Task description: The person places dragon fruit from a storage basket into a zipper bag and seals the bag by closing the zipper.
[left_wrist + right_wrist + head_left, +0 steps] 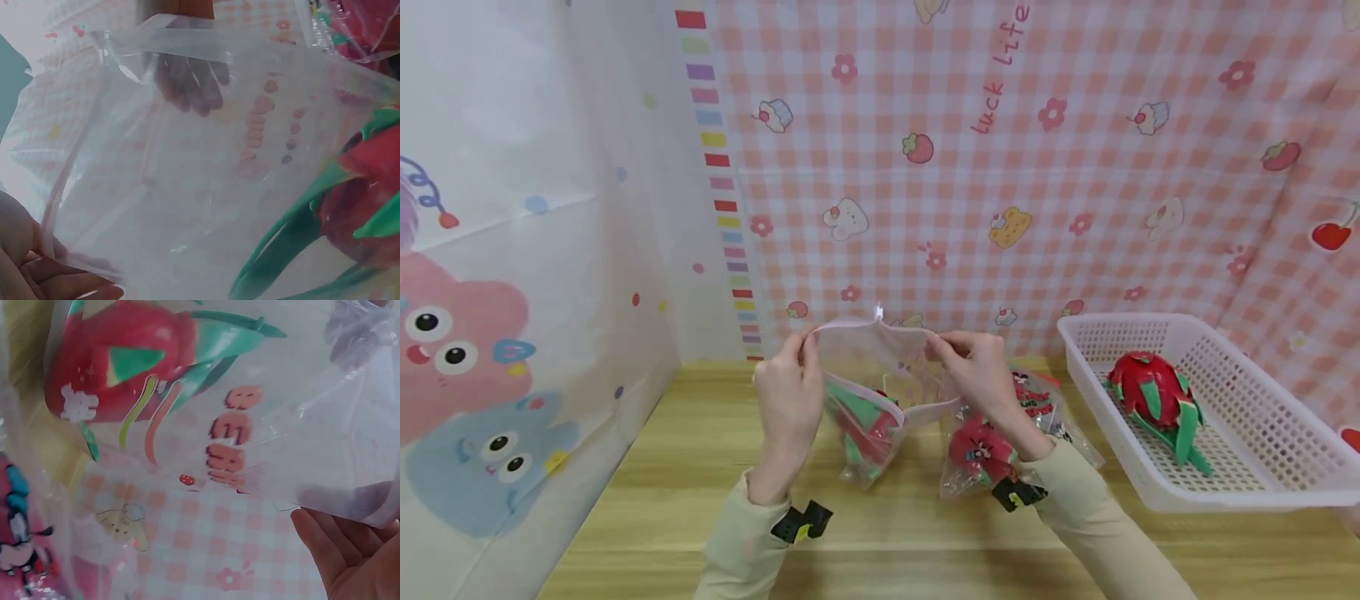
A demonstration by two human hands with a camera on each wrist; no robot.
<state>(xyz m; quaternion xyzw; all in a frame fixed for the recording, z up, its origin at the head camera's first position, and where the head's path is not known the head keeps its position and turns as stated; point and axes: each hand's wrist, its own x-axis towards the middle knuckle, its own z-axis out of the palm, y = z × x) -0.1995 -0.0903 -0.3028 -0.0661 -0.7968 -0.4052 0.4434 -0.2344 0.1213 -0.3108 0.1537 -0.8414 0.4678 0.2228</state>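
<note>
A clear plastic slider bag [857,354] is held up with its mouth spread wide. My left hand [790,396] pinches the left edge of the mouth between thumb and fingers. On the opposite edge, my right hand [981,373] grips the rim the same way. The white slider [878,312] sits at the top of the far rim. Low inside the bag lies a dragon fruit [125,356], red with long green scales, also seen in the left wrist view. Printed letters and small pictures mark the bag's side.
Behind my right wrist, another printed clear bag [1037,398] with a dragon fruit [979,450] inside lies on the wooden table [655,492]. To the right, a white plastic basket [1247,498] holds a loose dragon fruit [1153,392]. Patterned cloth [880,192] hangs behind the table.
</note>
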